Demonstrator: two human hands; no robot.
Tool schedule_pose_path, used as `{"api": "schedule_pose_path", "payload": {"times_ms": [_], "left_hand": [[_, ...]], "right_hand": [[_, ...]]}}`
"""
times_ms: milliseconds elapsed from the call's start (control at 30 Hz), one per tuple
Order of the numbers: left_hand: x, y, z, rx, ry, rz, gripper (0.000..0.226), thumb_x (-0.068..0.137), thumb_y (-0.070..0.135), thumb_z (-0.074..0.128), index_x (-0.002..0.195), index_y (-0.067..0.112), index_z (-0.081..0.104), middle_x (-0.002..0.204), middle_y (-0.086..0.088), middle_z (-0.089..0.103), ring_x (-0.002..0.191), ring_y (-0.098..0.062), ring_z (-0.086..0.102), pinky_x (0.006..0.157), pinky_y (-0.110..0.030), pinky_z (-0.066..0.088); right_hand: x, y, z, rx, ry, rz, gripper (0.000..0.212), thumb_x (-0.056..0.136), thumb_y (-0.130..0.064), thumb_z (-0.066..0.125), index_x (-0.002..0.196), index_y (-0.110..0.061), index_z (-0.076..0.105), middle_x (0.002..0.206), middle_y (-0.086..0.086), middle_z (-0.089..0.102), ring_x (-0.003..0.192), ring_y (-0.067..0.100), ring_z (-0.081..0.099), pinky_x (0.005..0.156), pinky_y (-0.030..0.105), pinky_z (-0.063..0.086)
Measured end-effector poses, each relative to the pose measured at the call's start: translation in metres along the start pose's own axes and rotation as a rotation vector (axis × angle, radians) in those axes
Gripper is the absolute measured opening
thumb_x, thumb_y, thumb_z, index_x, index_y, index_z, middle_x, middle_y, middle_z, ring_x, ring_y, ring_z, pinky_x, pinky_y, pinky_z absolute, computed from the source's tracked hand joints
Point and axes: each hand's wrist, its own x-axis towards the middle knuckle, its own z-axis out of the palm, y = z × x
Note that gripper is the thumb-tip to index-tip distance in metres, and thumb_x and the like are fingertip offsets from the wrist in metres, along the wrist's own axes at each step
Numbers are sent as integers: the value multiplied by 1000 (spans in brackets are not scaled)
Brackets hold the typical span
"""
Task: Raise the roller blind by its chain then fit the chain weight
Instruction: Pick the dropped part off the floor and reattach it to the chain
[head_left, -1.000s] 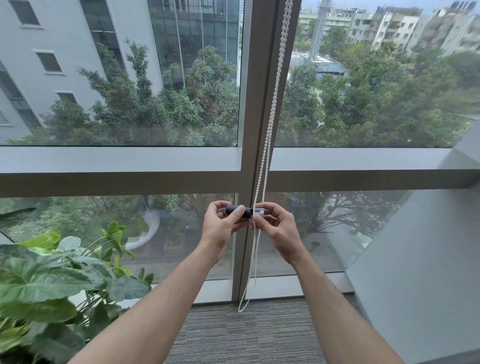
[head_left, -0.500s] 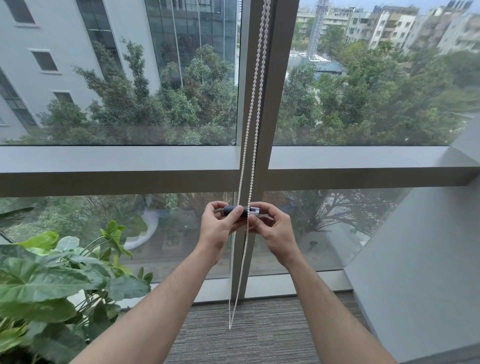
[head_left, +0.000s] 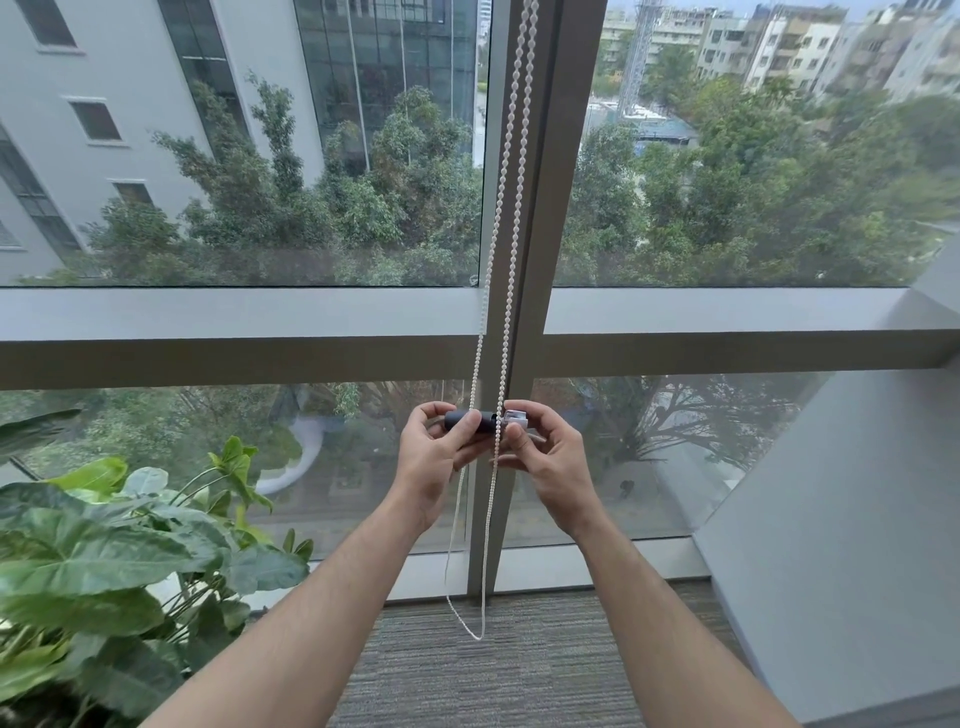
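While both hands are meeting in front of the mullion (head_left: 537, 218), the left hand (head_left: 434, 462) is gripping the weight (head_left: 470, 420), a short dark cylinder lying crosswise, with the thumb pressing on its near side and the fingers curling over its far end. The right hand (head_left: 550, 462) is pinching a small pale, partly clear piece (head_left: 517, 418) at the weight's right end, thumb on the near face and forefinger arching over the top. Whether that piece is joined to the dark body cannot be told. The chain (head_left: 511, 156), a white string of small beads, is hanging in two strands from above the grip; the right strand is passing straight down through the gap between the two hands, just where the dark part meets the pale one, and the left strand is dropping behind the left hand's fingers. Below the grip both strands are running on down and closing into a narrow loop just above the carpet (head_left: 519, 675). Well to the left of the grip and lower, a plant (head_left: 104, 561) is spreading broad green leaves.
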Motion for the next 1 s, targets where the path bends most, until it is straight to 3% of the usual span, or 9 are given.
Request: {"api": "schedule_pose_path", "payload": {"times_ms": [733,900,1000], "left_hand": [[1,-2,-1,67,-76,40,43,78,8,80,110,4,51,102,-24,63,95,-42,72,76,-40,60],[3,-5,2,82,-72,44,49,73,13,83,109,4,51,100,-24,64,93,-42,72,77,-42,60],[4,-6,5,88,-64,57,46,74,13,82,108,4,51,98,-24,65,91,-40,73,76,-41,61]], "right_hand": [[-3,-3,0,-29,58,-80,25,85,-19,74,110,-16,70,94,6,74,81,23,69,74,39,61],[-3,-3,-2,-54,78,-87,26,84,-18,75,109,-15,71,95,7,75,81,22,70,73,34,60],[-3,-1,-4,-88,88,-90,28,83,-19,77,110,-16,71,95,8,76,80,22,71,75,39,60]]}}
